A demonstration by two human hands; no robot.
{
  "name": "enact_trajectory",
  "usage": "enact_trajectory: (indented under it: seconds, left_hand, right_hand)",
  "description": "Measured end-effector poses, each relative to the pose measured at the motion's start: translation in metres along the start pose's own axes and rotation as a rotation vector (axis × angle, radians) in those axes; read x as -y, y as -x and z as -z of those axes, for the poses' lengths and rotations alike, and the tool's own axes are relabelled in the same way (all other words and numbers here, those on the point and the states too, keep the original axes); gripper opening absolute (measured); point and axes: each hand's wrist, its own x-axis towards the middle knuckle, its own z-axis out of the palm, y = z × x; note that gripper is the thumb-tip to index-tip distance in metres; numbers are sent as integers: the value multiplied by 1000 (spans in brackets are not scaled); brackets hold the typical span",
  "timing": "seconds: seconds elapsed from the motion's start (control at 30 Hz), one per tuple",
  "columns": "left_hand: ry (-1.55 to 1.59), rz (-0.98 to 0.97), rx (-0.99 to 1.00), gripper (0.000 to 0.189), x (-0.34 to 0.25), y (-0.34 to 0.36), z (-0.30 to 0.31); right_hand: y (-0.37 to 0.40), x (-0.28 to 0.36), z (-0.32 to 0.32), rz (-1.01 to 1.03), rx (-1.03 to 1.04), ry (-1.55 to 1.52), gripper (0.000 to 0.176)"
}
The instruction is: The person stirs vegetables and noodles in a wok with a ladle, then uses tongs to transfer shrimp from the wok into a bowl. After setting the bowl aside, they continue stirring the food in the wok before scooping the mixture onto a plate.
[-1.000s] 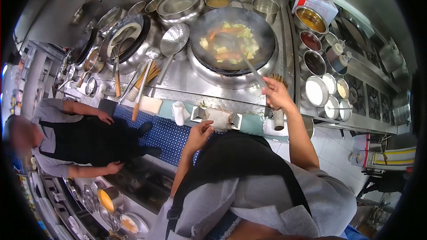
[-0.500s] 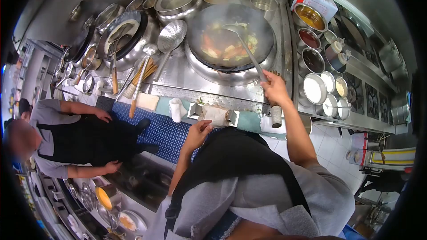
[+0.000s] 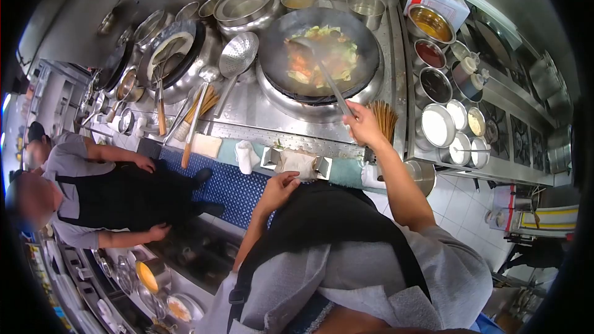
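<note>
My right hand (image 3: 364,125) is wrapped round the end of a long-handled metal ladle (image 3: 333,83). The ladle's bowl lies among chopped vegetables (image 3: 346,55), green, pale and orange-red, in a large dark wok (image 3: 275,37). Light steam hangs over the food. Just behind my right hand stands a bamboo wok brush (image 3: 385,119). My left hand (image 3: 278,190) is held low before my apron, fingers loosely bent and apart, holding nothing. Closest to it is a folded cloth (image 3: 297,163) in a metal holder on the stove's front edge.
A perforated skimmer (image 3: 239,54) lies left of the wok. Sauce and seasoning pots, including a white-filled one (image 3: 437,125), line the right side. A second wok (image 3: 197,37) sits further left. A co-worker in a black apron (image 3: 99,201) stands left, another person behind.
My right hand has shifted left and slightly down with the ladle, whose bowl moved left across the food. The steam has thinned. My left hand has barely moved.
</note>
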Motion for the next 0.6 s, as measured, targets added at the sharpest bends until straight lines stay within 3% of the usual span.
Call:
enact_trajectory:
  seconds: [0.1,0.2,0.27,0.37,0.5,0.6]
  left_hand:
    - [31,-12,-9,35,-2,-1,4]
    - [41,4,-24,35,-6,0,8]
    - [4,11,-4,35,-5,1,4]
    - [-40,-14,34,36,-3,-5,1]
    - [36,-24,14,35,-6,-9,5]
    - [-64,-79,-26,33,-21,-12,8]
  right_hand:
    - [28,8,34,-125,71,-189,56]
    - [14,7,37,-33,-25,-33,54]
    - [2,28,11,98,-120,327,53]
    - [-1,20,-17,223,-99,402,54]
    - [30,18,22,-75,59,-17,55]
    - [8,14,23,1,-32,112,57]
